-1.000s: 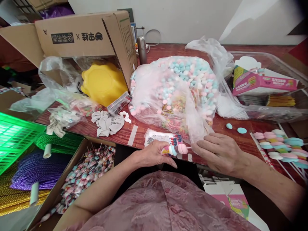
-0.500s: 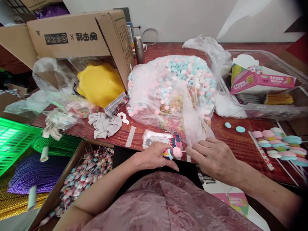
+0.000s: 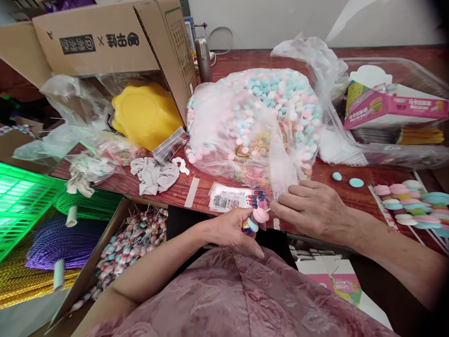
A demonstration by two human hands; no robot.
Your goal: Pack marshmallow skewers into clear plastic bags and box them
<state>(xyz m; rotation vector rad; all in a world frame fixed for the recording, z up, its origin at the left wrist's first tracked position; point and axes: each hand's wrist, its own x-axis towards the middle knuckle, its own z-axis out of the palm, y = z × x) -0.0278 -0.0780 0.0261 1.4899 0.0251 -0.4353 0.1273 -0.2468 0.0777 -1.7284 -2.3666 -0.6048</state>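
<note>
At the table's front edge my left hand [image 3: 233, 231] is closed around a marshmallow lollipop [image 3: 260, 215] with pink and light-blue pieces; a blue, yellow and red printed part shows beside its fingers. Just right of it, my right hand [image 3: 308, 208] is pinched at the stick end of the same lollipop, its fingertips mostly hidden. Beyond both hands lies a stack of clear printed wrappers [image 3: 228, 199]. A large clear bag [image 3: 217, 121] of pink, blue and white marshmallow candies spreads behind, and its loose edge hangs down to my right hand.
Layered lollipops [image 3: 403, 192] on sticks lie at right, near two loose blue candies [image 3: 356, 182]. A clear bin [image 3: 393, 157] holds pink boxes. Leftward are a carton [image 3: 101, 44], a yellow scalloped container [image 3: 143, 114], grey cloth [image 3: 154, 175] and, below, a box of wrapped lollipops [image 3: 131, 243].
The view has tilted downward slightly. My hands have come closer together, so less of the lollipop's stick shows between them, and the pink piece has turned a little.
</note>
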